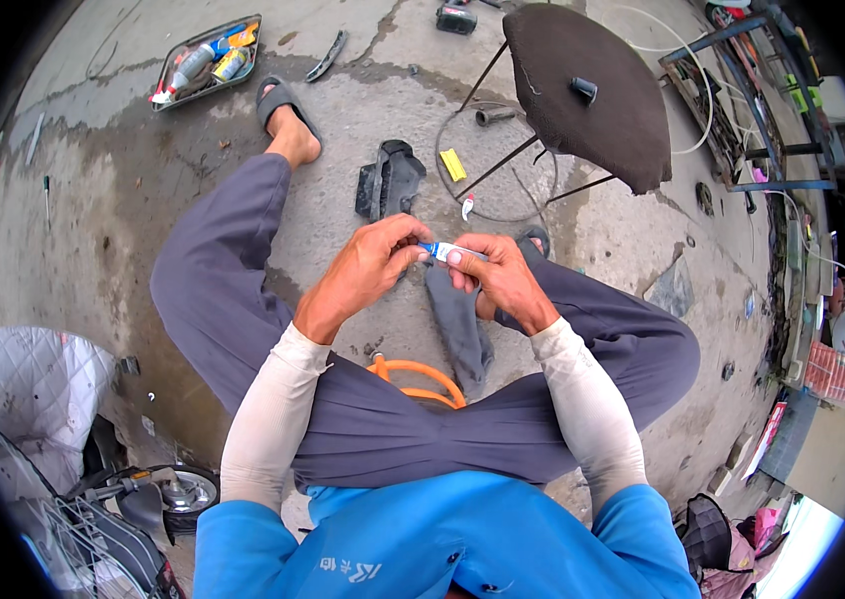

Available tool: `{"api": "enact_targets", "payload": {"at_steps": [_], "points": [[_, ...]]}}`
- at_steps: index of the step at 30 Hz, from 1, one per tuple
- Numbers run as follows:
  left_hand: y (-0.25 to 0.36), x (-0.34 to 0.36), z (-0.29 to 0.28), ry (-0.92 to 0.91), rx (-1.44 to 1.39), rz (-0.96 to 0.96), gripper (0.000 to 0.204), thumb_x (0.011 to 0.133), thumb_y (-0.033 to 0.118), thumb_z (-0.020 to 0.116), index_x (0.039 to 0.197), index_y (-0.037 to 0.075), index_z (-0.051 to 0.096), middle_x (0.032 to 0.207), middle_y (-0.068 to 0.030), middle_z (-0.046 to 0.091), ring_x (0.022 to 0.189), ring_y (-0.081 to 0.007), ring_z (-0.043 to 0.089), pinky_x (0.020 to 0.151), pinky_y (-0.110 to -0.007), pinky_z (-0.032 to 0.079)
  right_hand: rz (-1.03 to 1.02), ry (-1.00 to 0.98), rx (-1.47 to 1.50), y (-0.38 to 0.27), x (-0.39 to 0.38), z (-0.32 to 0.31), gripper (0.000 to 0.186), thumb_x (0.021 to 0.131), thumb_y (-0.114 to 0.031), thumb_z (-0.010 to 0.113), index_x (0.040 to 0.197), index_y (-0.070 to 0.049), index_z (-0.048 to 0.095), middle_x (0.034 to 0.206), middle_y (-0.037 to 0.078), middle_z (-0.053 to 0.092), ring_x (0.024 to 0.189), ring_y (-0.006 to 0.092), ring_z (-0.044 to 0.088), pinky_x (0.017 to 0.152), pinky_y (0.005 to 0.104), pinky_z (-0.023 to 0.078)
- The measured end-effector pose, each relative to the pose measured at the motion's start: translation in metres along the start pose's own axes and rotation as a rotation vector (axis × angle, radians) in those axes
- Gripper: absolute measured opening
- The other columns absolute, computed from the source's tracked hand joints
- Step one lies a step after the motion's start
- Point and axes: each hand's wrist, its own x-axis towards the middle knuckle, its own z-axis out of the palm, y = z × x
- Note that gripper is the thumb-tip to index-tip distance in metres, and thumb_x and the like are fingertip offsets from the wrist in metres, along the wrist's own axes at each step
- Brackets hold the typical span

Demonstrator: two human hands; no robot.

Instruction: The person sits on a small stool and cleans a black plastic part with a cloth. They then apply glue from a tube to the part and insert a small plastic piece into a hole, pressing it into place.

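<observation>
A small white and blue tube is held level in front of me between both hands. My left hand pinches its blue cap end, while my right hand is closed round the white body, thumb on top. Below and between my hands lies a dark grey cloth-like item. A black moulded part rests on the concrete just beyond my left hand, with a small white and red piece and a yellow piece to its right.
A brown-topped stool with a black cylinder on it stands ahead-right. A tray of bottles and cans sits front-left. An orange hose lies between my legs. Bike parts crowd the lower left; a metal frame lines the right.
</observation>
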Motion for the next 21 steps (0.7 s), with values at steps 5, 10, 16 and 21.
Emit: {"api": "enact_targets", "payload": {"at_steps": [5,10,16,21], "points": [[0.003,-0.006,-0.003,0.013,0.122,0.098,0.016,0.091,0.001,0.069,0.107,0.000,0.065,0.090,-0.0117,0.065,0.075,-0.0256,0.063,0.070,-0.036,0.050,0.014,0.001,0.060,0.001,-0.001,0.006,0.022,0.104,-0.021,0.063,0.097,-0.003,0.073,0.077,0.000,0.069,0.069,0.0071,0.062,0.064,0.0223,0.046],[0.001,-0.007,-0.003,0.009,0.198,0.156,0.016,0.090,0.002,0.070,0.105,0.001,0.064,0.090,-0.0131,0.063,0.080,-0.0325,0.064,0.070,-0.040,0.050,0.063,-0.098,0.030,-0.003,-0.003,0.009,0.022,0.105,-0.021,0.061,0.101,-0.003,0.072,0.082,0.000,0.070,0.070,0.0071,0.064,0.062,0.0223,0.046],[0.000,-0.007,0.000,0.015,0.298,0.237,0.011,0.092,0.006,0.068,0.100,0.001,0.062,0.089,-0.0141,0.062,0.080,-0.0354,0.063,0.069,-0.045,0.049,0.055,-0.027,-0.084,0.002,-0.003,0.014,0.023,0.107,-0.023,0.057,0.104,-0.003,0.070,0.081,0.000,0.069,0.066,0.0062,0.062,0.058,0.0225,0.046],[-0.003,-0.010,-0.001,-0.017,0.431,0.170,0.014,0.097,0.013,0.065,0.093,0.001,0.059,0.084,-0.0148,0.062,0.078,-0.0365,0.062,0.066,-0.046,0.047,-0.019,-0.077,-0.349,0.003,0.004,0.014,0.025,0.108,-0.024,0.056,0.106,-0.003,0.069,0.077,-0.001,0.064,0.066,0.0062,0.057,0.060,0.0235,0.044]]}}
